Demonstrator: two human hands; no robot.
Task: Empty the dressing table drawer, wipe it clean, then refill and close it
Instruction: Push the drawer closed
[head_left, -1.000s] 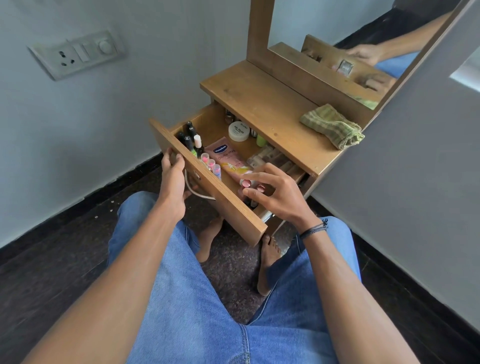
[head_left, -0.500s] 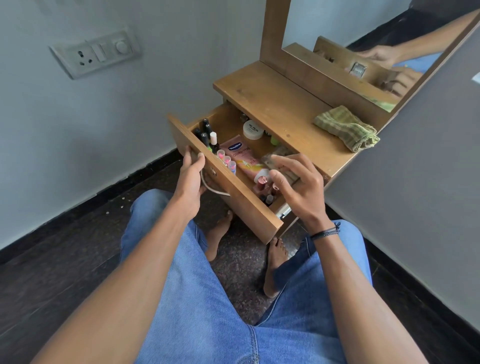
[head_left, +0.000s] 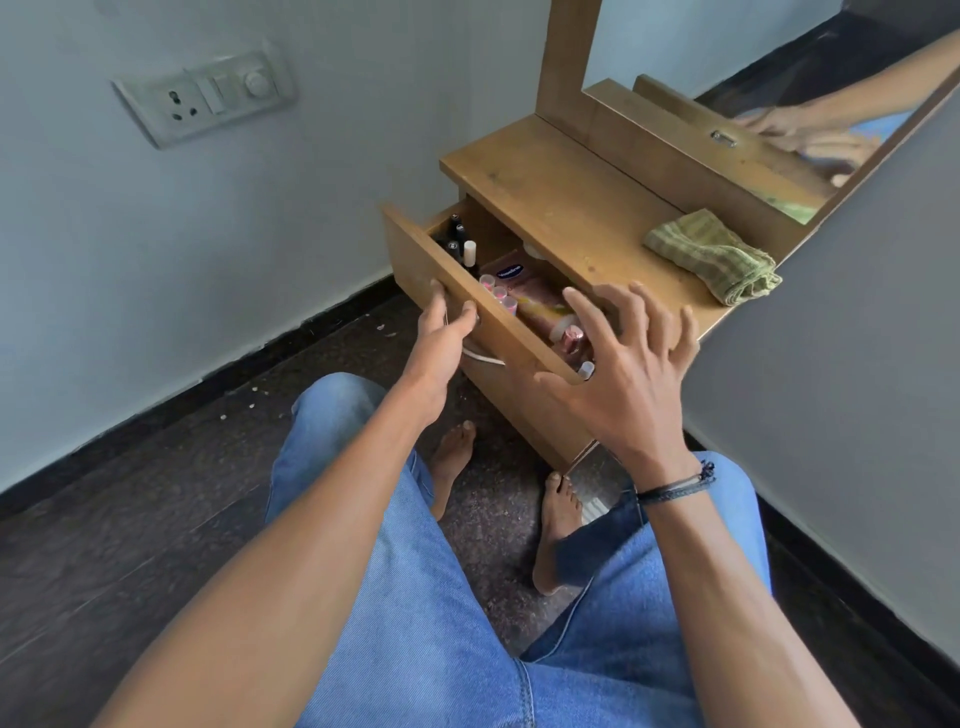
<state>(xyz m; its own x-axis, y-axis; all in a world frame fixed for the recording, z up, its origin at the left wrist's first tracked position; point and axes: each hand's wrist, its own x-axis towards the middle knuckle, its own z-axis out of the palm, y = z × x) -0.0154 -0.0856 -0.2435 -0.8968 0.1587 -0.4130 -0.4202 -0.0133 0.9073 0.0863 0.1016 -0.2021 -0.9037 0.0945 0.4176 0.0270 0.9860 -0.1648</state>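
The left hand is laying nearly straight fingers against the front of the drawer, holding nothing. The right hand is hovering above the drawer's right end, fingers spread wide and empty. The drawer is standing open, with dark bottles and a pink tube lying inside. A green cloth is lying on the tabletop beyond the drawer.

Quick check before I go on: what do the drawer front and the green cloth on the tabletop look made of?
Drawer front: wood or wood-look laminate board, matte brown with grain streaks; I cannot tell which. Green cloth: soft woven fabric, probably cotton, shown by its striped weave and crumpled folds.
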